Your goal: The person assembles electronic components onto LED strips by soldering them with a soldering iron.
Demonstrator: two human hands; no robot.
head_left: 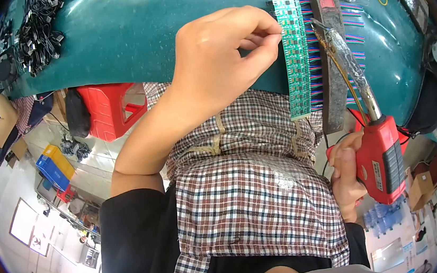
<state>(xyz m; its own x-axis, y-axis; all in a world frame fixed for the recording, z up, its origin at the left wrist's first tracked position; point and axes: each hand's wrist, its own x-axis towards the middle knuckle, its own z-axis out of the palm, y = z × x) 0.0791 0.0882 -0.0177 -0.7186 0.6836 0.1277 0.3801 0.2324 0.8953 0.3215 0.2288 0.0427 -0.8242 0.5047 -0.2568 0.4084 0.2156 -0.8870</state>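
One green, chip-dotted board (296, 56); left hand (218, 56) pinched, contents unclear; right hand (346, 173) grips soldering gun (379, 154).

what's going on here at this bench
The person's right hand grips a red soldering gun, its tip near the colored wires beside a green circuit board strip. The left hand is at the strip's left edge; whether it pinches anything is unclear. A dark bar lies across the wires.

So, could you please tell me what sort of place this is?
Probably an electronics assembly workshop: the right hand holds a red soldering gun, its tip near a green circuit-board panel, and black cables lie heaped on the teal workbench.
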